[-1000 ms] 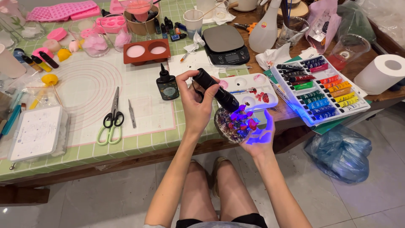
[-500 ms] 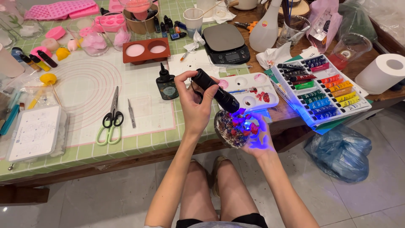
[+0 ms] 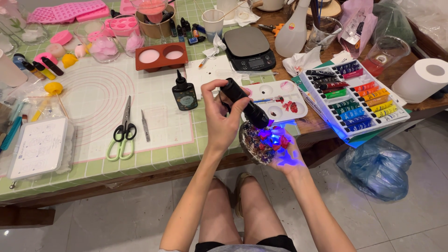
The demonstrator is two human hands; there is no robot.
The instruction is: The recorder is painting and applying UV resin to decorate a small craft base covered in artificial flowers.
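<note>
Pointing down-right: black torch (image 3: 245, 103)

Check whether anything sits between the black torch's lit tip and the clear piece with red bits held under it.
Nothing visible does. The left hand aims the black torch straight at the clear piece resting on the right hand; violet light falls on it unblocked.

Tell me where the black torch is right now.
In the head view, the black torch sits just right of centre, held in the left hand and angled down at the clear round piece that rests on the right hand, just below the white paint palette.
</note>
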